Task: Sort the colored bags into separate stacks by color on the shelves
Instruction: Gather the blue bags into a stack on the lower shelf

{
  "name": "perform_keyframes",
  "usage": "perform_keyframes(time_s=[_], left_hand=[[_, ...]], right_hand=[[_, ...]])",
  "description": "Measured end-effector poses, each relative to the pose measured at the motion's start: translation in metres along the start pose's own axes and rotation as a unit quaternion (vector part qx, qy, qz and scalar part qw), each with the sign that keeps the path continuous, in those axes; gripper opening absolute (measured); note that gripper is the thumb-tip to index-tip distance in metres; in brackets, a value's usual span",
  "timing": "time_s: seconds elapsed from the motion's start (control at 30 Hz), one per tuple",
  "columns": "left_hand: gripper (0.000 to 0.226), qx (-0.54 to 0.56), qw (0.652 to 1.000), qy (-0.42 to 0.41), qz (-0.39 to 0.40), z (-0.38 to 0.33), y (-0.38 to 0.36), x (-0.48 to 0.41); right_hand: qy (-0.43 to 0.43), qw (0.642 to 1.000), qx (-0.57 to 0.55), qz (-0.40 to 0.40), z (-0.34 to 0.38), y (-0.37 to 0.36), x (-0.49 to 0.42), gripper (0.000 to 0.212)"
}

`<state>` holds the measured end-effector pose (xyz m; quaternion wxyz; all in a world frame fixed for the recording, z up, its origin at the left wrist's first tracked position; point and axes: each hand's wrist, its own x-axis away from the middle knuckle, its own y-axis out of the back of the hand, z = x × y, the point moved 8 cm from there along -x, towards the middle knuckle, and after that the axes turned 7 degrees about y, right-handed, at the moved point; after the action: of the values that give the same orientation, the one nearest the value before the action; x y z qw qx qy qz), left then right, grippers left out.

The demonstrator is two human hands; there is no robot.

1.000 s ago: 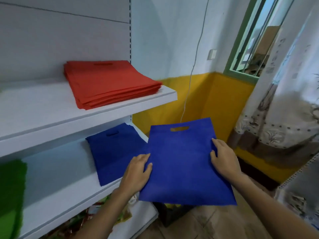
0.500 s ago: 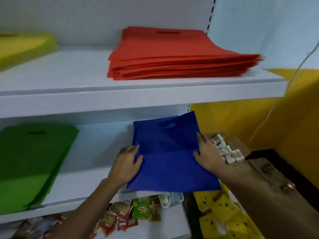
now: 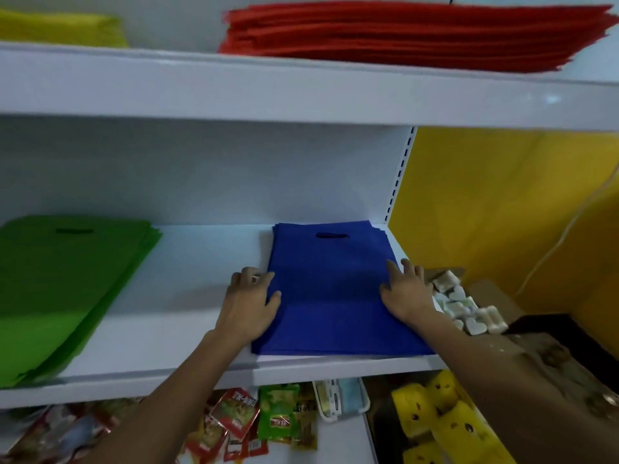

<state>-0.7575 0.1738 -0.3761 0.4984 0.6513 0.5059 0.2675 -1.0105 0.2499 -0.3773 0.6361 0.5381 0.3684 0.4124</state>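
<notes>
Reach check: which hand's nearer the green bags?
Left. The left hand lies right of the green bags, on the blue bags' left edge; right hand on their right edge.

On my feed the shelves (image 3: 301, 95) are plain white; the blue bags (image 3: 335, 289) a deep, even blue; the green bags (image 3: 60, 289) bright lime; the red bags (image 3: 418, 31) orange-red; the yellow bags (image 3: 60, 28) dull yellow; the wall (image 3: 502, 212) mustard; the yellow blocks (image 3: 445, 416) carry dark spots.
</notes>
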Motion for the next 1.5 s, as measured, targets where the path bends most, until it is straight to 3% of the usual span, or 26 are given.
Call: perform_keyframes(time_s=[0.1, 0.3, 0.43, 0.57, 0.8, 0.93, 1.13, 1.5], left_hand=[[0.033, 0.036, 0.999, -0.004, -0.013, -0.001, 0.037, 0.018], [0.042, 0.070, 0.996, 0.045, -0.028, 0.027, 0.130, 0.079], [0.042, 0.058, 0.992, 0.092, -0.068, 0.066, 0.217, 0.133], [0.036, 0.052, 0.977, 0.144, -0.148, 0.119, 0.311, 0.193], [0.034, 0.019, 0.945, 0.210, -0.250, 0.222, 0.445, 0.279], [0.034, -0.011, 0.928, 0.221, -0.299, 0.284, 0.512, 0.308], [0.036, -0.030, 0.917, 0.220, -0.330, 0.377, 0.588, 0.325], [0.038, -0.016, 0.935, 0.199, -0.294, 0.501, 0.628, 0.263]], right_hand=[[0.083, 0.994, -0.029, -0.062, 0.032, 0.033, 0.016, 0.053], [0.213, 0.972, -0.074, -0.063, 0.139, 0.099, 0.060, 0.051], [0.291, 0.949, -0.122, -0.023, 0.231, 0.134, 0.101, 0.049], [0.391, 0.909, -0.140, 0.003, 0.342, 0.167, 0.148, 0.048], [0.522, 0.829, -0.194, -0.051, 0.533, 0.229, 0.222, 0.044], [0.545, 0.804, -0.227, -0.078, 0.629, 0.250, 0.245, 0.040], [0.538, 0.803, -0.242, -0.089, 0.749, 0.252, 0.255, 0.042], [0.498, 0.833, -0.220, -0.102, 0.857, 0.250, 0.199, 0.044]])
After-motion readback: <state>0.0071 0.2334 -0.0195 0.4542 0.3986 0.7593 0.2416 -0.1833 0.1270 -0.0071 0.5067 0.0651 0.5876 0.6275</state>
